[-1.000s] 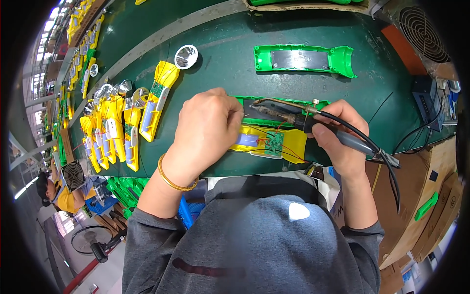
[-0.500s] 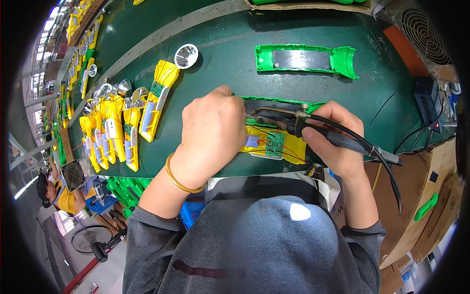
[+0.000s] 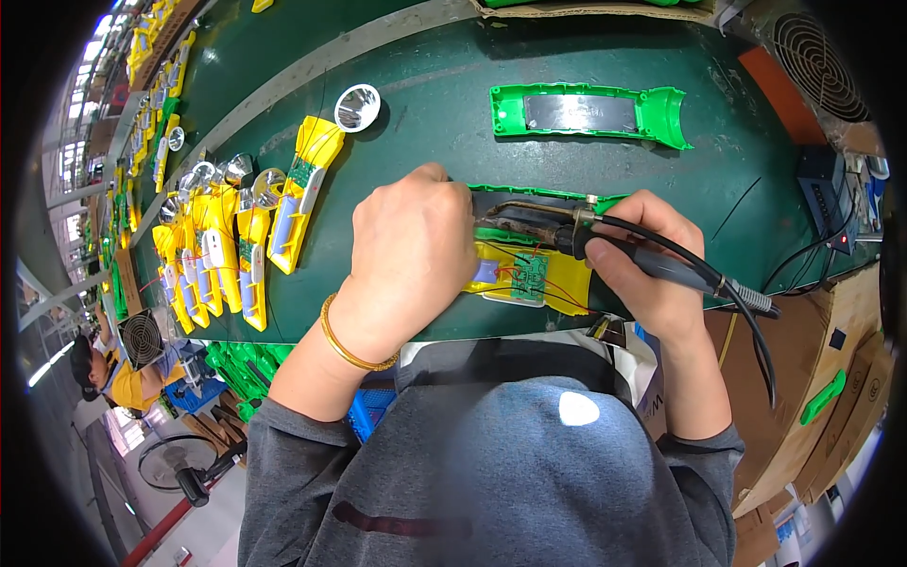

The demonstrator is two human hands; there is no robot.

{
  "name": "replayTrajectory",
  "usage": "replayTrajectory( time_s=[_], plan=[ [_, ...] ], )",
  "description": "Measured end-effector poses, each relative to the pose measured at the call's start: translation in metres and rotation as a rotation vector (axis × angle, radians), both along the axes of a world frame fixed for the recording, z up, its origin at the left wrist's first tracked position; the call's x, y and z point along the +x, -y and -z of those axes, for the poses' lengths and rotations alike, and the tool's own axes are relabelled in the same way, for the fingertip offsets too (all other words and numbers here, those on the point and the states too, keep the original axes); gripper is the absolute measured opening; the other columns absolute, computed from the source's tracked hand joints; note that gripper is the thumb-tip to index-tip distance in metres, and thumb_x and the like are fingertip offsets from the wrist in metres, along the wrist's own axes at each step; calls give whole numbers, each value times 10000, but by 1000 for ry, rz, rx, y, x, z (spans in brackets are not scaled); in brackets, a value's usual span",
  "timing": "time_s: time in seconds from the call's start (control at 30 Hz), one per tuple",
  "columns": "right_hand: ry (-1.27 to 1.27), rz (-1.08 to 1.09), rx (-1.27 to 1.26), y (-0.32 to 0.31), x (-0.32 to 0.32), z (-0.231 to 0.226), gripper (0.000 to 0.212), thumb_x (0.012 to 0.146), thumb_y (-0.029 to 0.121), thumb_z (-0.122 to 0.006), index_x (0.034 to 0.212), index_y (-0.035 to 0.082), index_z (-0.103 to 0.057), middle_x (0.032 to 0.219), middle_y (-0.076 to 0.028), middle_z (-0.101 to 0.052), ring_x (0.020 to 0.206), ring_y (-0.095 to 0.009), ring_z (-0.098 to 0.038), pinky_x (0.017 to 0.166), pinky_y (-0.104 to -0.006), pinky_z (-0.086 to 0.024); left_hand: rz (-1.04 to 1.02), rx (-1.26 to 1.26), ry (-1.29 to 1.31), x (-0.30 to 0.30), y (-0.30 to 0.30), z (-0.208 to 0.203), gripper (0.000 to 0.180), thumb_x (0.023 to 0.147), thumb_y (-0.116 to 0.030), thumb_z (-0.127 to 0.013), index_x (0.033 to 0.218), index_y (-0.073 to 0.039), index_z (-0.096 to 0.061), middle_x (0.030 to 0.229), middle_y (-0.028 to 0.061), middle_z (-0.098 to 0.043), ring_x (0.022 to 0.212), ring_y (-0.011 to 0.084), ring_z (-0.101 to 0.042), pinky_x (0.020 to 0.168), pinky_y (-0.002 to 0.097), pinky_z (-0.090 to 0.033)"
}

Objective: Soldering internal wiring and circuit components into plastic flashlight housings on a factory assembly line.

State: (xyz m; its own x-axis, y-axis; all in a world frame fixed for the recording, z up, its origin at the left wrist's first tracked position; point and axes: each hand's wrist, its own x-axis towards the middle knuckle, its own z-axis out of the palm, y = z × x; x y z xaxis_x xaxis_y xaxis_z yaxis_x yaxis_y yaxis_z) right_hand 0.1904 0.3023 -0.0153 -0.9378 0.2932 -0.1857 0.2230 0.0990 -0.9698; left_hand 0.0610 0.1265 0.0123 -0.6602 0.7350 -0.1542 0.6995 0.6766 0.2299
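Note:
My right hand [image 3: 661, 283] grips a soldering iron [image 3: 635, 257] with a black-and-grey handle and a thin metal tube along its shaft. Its shaft points left over a green plastic half-shell [image 3: 543, 192]. At the shell's left end, my left hand [image 3: 413, 231] is closed, knuckles up; its fingertips and whatever they hold are hidden, as is the iron's tip. Just nearer to me lies a yellow housing [image 3: 572, 295] with a green circuit board [image 3: 529, 275], a pale purple cell [image 3: 486, 272] and thin red and black wires.
Another green half-shell [image 3: 588, 113] with a dark panel lies farther back. On the left are several yellow assemblies [image 3: 219, 246] with round reflectors, one apart [image 3: 307, 184]. A blue-grey box [image 3: 824, 203] with cables stands at right, near a fan grille [image 3: 820, 68]. A cardboard box [image 3: 605, 11] sits at the back.
The soldering iron and my right hand have shifted very slightly, the iron's shaft turning a little. My left hand stays nearly where it was.

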Motion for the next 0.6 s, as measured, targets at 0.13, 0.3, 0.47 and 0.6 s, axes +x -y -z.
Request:
replayTrajectory(
  time_s=[0.13, 0.3, 0.47, 0.6],
  plan=[
    [-9, 93, -170, 2, 2, -1, 117, 745, -48, -628, 818, -3, -549, 713, -29, -589, 663, -79, -565, 623, -212, -450, 12, 11, 6, 1, 1, 0, 58, 628, -33, -611, 645, 21, -626, 714, 166, -574, 611, 356, -597, 560, 428, -487],
    [-9, 57, -133, -4, 2, 5, 116, 752, -41, -625, 832, -5, -549, 729, -38, -591, 662, -86, -575, 614, -216, -460, 6, 0, 4, 0, -4, 1, 58, 629, -34, -608, 638, 22, -620, 709, 170, -572, 605, 359, -595, 556, 430, -486],
    [-80, 179, -162, -13, 7, -1, 110, 784, 43, -621, 850, 4, -542, 728, -44, -582, 638, -89, -563, 580, -211, -447, -23, -13, -29, -5, -11, 3, 25, 651, -45, -605, 654, -40, -629, 673, 129, -544, 630, 337, -566, 562, 425, -451],
    [-293, 618, -285, -11, 25, -4, 169, 800, 137, -629, 857, 36, -505, 743, -56, -549, 588, -142, -563, 529, -244, -459, 40, -36, -122, -2, -17, -14, 73, 651, -64, -580, 620, 1, -591, 703, 178, -574, 638, 366, -597, 567, 442, -489]
  ],
)
